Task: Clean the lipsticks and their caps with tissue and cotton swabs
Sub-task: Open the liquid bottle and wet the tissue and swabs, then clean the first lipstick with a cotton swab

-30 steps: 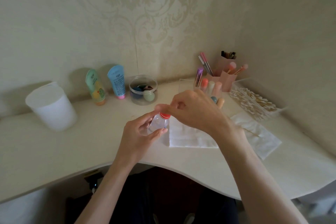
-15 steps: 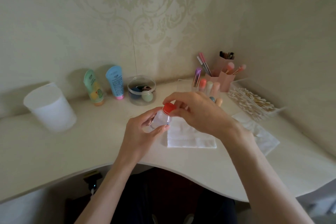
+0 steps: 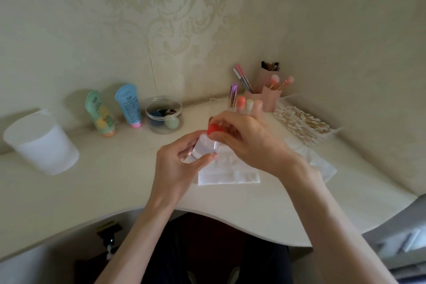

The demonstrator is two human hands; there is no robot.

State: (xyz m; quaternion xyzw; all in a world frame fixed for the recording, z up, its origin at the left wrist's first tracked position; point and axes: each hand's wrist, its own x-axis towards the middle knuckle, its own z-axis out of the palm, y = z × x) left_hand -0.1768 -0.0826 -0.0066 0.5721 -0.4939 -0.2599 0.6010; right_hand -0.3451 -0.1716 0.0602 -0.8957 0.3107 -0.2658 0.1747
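a pale wall with a raised damask pattern meets a second plain wall at a corner, and a cream desk (image 3: pixel 115 191) with a curved front edge fills the space below them.

head view: both hands are raised together just above the middle of the desk. the left hand (image 3: pixel 177 168) grips a small clear bottle (image 3: pixel 205 147) around its body, fingers curled behind it and the thumb across the front, with the bottle tilted toward the right. the right hand (image 3: pixel 249 143) pinches the bottle's red cap (image 3: pixel 214 128) between thumb and fingertips. whether the cap is tight or loose on the neck cannot be told.

under the hands a folded white tissue (image 3: pixel 230 176) lies flat on the desk, and a second tissue (image 3: pixel 322 166) lies to its right, partly hidden by the right wrist. the lipsticks (image 3: pixel 244 104) stand upright in a row just behind the right hand, 1 with a shiny purple case and the rest in coral and pale tones. to their right a clear tray of cotton swabs (image 3: pixel 302 122) sits near the side wall. behind the lipsticks, pink holders (image 3: pixel 269 97) carry brushes and pencils.

along the back wall to the left stand a clear round jar (image 3: pixel 164 114) with small items inside, a blue tube (image 3: pixel 129 106) and a green tube (image 3: pixel 100 114), both on their caps. a white cup (image 3: pixel 43 145) stands at the far left, well apart from the rest.
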